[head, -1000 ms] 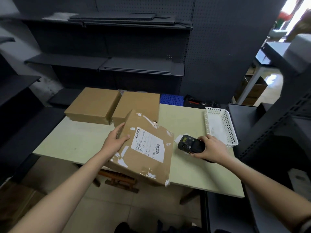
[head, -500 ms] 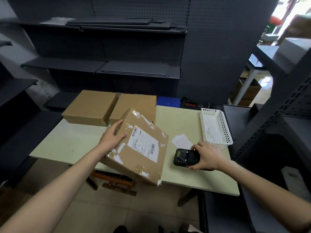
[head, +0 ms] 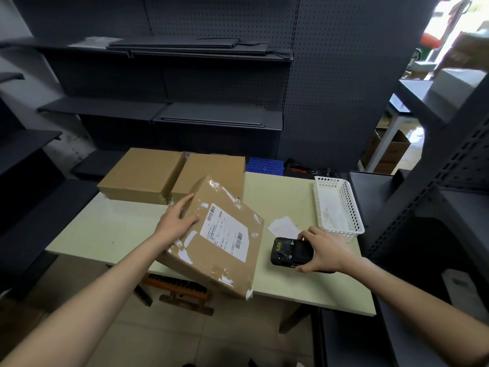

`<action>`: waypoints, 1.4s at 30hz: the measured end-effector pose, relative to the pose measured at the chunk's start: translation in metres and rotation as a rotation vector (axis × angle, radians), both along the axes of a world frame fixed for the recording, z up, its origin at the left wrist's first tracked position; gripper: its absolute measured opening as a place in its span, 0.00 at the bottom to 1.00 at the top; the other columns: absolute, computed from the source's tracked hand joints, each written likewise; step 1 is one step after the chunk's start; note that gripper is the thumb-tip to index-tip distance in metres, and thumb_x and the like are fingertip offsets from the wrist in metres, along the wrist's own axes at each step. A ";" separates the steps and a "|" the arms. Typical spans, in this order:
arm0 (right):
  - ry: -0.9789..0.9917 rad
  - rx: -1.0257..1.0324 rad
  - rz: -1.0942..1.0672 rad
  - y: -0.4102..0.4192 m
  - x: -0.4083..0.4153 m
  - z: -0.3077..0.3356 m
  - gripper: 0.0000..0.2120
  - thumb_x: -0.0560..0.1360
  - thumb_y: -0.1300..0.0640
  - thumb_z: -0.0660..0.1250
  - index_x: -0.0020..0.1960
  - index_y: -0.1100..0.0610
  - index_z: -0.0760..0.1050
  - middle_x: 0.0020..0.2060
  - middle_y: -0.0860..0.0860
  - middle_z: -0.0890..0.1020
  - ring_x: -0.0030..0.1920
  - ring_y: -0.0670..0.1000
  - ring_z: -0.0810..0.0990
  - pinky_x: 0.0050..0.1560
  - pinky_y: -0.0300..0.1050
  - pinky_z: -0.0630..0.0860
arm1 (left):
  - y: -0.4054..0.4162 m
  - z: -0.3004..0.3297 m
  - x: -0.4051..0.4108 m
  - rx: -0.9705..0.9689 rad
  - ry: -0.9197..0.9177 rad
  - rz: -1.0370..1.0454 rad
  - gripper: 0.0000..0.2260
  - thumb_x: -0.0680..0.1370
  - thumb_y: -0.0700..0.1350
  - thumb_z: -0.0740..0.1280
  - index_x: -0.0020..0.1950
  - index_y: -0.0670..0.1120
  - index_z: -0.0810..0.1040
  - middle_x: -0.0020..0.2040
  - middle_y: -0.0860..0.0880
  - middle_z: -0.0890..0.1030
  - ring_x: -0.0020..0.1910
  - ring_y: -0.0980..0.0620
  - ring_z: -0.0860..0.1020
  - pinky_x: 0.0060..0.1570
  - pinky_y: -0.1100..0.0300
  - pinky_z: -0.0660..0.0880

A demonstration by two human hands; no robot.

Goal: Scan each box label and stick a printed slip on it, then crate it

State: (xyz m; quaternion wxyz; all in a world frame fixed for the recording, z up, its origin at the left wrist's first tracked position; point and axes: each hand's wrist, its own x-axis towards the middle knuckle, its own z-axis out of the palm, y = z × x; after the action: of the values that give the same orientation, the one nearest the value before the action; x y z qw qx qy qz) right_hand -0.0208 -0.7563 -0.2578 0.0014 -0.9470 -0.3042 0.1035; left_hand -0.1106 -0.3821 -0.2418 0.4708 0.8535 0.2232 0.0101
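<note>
A taped cardboard box [head: 211, 263] with a white barcode label [head: 226, 231] lies tilted at the front edge of the pale table [head: 111, 231], partly overhanging it. My left hand [head: 176, 221] grips the box's left edge, thumb on top. My right hand [head: 321, 251] holds a black handheld scanner [head: 289, 252] lying on the table right of the box. Small white printed slips [head: 283, 227] lie just behind the scanner.
Two plain cardboard boxes [head: 144, 174] [head: 211, 170] sit at the table's back left. A white plastic basket [head: 337, 206] stands at the right edge. A blue crate [head: 266, 165] shows behind the table. Dark metal shelving surrounds the area; a wooden stool [head: 180, 290] stands under the table.
My right hand has brought the scanner down from pointing at the label onto the table, uncovering the slips. The box has settled lower under my left hand.
</note>
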 end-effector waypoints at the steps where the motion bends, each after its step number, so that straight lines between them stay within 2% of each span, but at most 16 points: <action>1: 0.000 0.007 -0.004 0.000 0.000 -0.001 0.38 0.59 0.29 0.67 0.63 0.47 0.69 0.52 0.44 0.74 0.55 0.47 0.72 0.44 0.43 0.67 | 0.000 -0.002 0.000 -0.004 -0.004 0.000 0.27 0.73 0.54 0.69 0.69 0.65 0.64 0.65 0.50 0.73 0.60 0.47 0.76 0.57 0.43 0.76; 5: 0.019 0.062 -0.049 -0.001 -0.001 -0.010 0.38 0.60 0.30 0.69 0.64 0.46 0.68 0.54 0.44 0.74 0.56 0.47 0.72 0.44 0.43 0.67 | -0.001 -0.008 -0.002 -0.004 -0.001 0.027 0.28 0.74 0.53 0.68 0.72 0.61 0.63 0.67 0.49 0.72 0.60 0.47 0.75 0.58 0.44 0.75; 7: 0.047 0.104 -0.102 -0.003 -0.002 -0.018 0.38 0.60 0.30 0.69 0.64 0.47 0.68 0.55 0.43 0.74 0.57 0.47 0.73 0.46 0.43 0.71 | -0.004 -0.013 -0.003 -0.009 0.003 0.050 0.28 0.76 0.52 0.68 0.73 0.59 0.62 0.67 0.48 0.72 0.60 0.47 0.76 0.58 0.46 0.75; 9: 0.064 0.119 -0.156 -0.005 -0.004 -0.029 0.38 0.60 0.30 0.69 0.65 0.47 0.68 0.55 0.43 0.74 0.57 0.47 0.74 0.48 0.43 0.74 | -0.007 -0.019 -0.005 -0.031 0.010 0.074 0.28 0.76 0.51 0.67 0.74 0.57 0.61 0.65 0.49 0.73 0.57 0.48 0.77 0.55 0.50 0.76; 12: 0.071 0.087 -0.208 -0.009 -0.006 -0.044 0.37 0.62 0.32 0.69 0.65 0.48 0.67 0.56 0.44 0.73 0.59 0.47 0.72 0.47 0.44 0.73 | -0.014 -0.023 -0.010 -0.071 0.025 0.102 0.30 0.76 0.51 0.68 0.76 0.55 0.60 0.59 0.51 0.75 0.50 0.52 0.76 0.48 0.57 0.72; 15: 0.102 0.032 -0.232 -0.013 -0.006 -0.058 0.37 0.63 0.34 0.70 0.66 0.49 0.66 0.57 0.45 0.73 0.59 0.49 0.73 0.44 0.43 0.70 | -0.017 -0.029 -0.014 -0.104 0.040 0.090 0.32 0.76 0.51 0.69 0.76 0.54 0.58 0.60 0.52 0.75 0.51 0.53 0.75 0.46 0.60 0.70; 21: 0.155 -0.036 -0.262 -0.014 -0.005 -0.079 0.37 0.63 0.33 0.71 0.65 0.49 0.66 0.57 0.46 0.73 0.58 0.50 0.73 0.45 0.46 0.73 | -0.012 -0.049 -0.022 -0.233 0.067 0.129 0.34 0.74 0.52 0.72 0.75 0.57 0.58 0.57 0.50 0.75 0.53 0.50 0.77 0.54 0.54 0.74; 24: 0.170 -0.046 -0.274 -0.007 -0.005 -0.087 0.36 0.63 0.34 0.71 0.65 0.49 0.67 0.57 0.47 0.74 0.59 0.50 0.73 0.45 0.47 0.74 | -0.005 -0.064 -0.024 -0.304 0.074 0.143 0.33 0.73 0.53 0.72 0.74 0.58 0.60 0.60 0.49 0.76 0.57 0.49 0.77 0.59 0.47 0.75; 30: 0.207 -0.095 -0.323 0.007 -0.006 -0.092 0.38 0.64 0.35 0.72 0.68 0.49 0.65 0.60 0.47 0.73 0.61 0.51 0.73 0.48 0.48 0.75 | 0.005 -0.078 -0.019 -0.377 0.101 0.103 0.42 0.64 0.62 0.73 0.74 0.57 0.60 0.63 0.49 0.75 0.60 0.49 0.75 0.61 0.45 0.73; 33: 0.210 -0.111 -0.346 0.010 -0.008 -0.095 0.38 0.64 0.36 0.72 0.68 0.49 0.64 0.60 0.47 0.73 0.61 0.51 0.73 0.49 0.47 0.75 | 0.008 -0.087 -0.018 -0.419 0.093 0.102 0.34 0.73 0.54 0.72 0.75 0.55 0.60 0.65 0.49 0.75 0.61 0.48 0.76 0.61 0.45 0.73; 39: 0.198 -0.121 -0.392 0.009 -0.012 -0.103 0.38 0.66 0.38 0.72 0.70 0.49 0.63 0.62 0.48 0.72 0.61 0.51 0.73 0.48 0.47 0.76 | 0.013 -0.107 -0.010 -0.465 0.083 0.126 0.28 0.76 0.48 0.69 0.74 0.53 0.62 0.64 0.47 0.76 0.57 0.49 0.78 0.57 0.50 0.76; 42: 0.212 -0.100 -0.402 0.007 -0.013 -0.107 0.37 0.67 0.38 0.71 0.71 0.49 0.63 0.63 0.48 0.72 0.62 0.51 0.73 0.51 0.48 0.76 | 0.007 -0.109 -0.007 -0.325 0.115 0.156 0.28 0.76 0.50 0.69 0.73 0.51 0.62 0.63 0.49 0.76 0.57 0.49 0.77 0.54 0.55 0.72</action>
State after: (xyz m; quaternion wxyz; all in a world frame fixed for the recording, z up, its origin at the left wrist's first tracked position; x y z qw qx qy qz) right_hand -0.0341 -0.7493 -0.3644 0.0070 -0.9712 -0.1021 0.2150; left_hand -0.1176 -0.3749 -0.3511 0.5869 0.7454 0.3138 -0.0383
